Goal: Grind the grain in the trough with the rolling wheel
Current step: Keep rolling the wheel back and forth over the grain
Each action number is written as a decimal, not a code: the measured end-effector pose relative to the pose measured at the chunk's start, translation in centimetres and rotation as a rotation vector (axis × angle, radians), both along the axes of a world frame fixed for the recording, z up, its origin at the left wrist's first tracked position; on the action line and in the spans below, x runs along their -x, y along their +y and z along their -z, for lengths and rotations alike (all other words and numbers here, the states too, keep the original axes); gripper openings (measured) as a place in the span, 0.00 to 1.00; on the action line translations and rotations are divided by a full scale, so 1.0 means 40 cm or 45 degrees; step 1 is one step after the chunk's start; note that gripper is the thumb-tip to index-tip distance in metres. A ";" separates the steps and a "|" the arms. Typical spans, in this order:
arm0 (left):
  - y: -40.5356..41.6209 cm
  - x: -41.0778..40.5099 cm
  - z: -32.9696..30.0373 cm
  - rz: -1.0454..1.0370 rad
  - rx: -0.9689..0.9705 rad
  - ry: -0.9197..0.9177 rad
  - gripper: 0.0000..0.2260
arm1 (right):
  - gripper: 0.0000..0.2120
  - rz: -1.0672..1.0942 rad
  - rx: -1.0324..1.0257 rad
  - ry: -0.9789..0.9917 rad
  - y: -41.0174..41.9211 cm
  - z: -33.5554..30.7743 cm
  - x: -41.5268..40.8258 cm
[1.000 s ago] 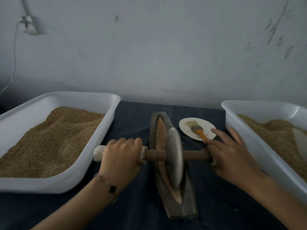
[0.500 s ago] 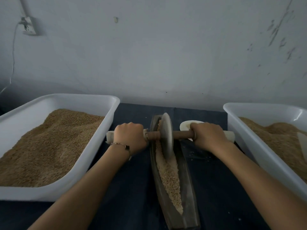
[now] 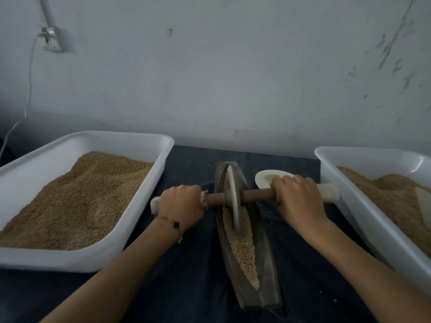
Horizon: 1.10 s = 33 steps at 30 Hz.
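Gripping axle (image 3: pixel 257 195) ends: left hand (image 3: pixel 180 205) and right hand (image 3: pixel 297 201), fingers curling round padded grips. Rolling wheel (image 3: pixel 233 199) likely heavy, rigid; grain (image 3: pixel 245 250) loose in trough (image 3: pixel 268 271).

Single view, worn on my head, looking forward and down across the dark table (image 3: pixel 191 299) toward the wall (image 3: pixel 233 78). Close range: my forearms enter from the bottom edge. Wide lens bends the edges.
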<state>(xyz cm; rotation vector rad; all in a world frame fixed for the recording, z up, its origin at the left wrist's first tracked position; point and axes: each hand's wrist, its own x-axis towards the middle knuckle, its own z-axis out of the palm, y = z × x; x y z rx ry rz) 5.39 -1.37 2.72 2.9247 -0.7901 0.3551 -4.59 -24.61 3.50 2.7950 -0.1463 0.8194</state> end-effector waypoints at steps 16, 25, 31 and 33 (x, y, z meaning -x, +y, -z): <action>0.037 0.069 -0.017 0.017 -0.132 0.111 0.07 | 0.19 -0.072 -0.035 -0.060 0.005 0.015 0.107; -0.037 -0.094 -0.009 -0.115 0.051 0.044 0.09 | 0.09 0.105 -0.028 -0.023 -0.041 -0.002 -0.139; -0.029 -0.098 0.011 -0.124 0.082 0.081 0.10 | 0.03 0.062 0.013 -0.050 -0.030 -0.016 -0.140; -0.016 -0.070 0.012 -0.091 0.060 0.054 0.09 | 0.04 0.068 -0.002 -0.006 -0.018 -0.014 -0.105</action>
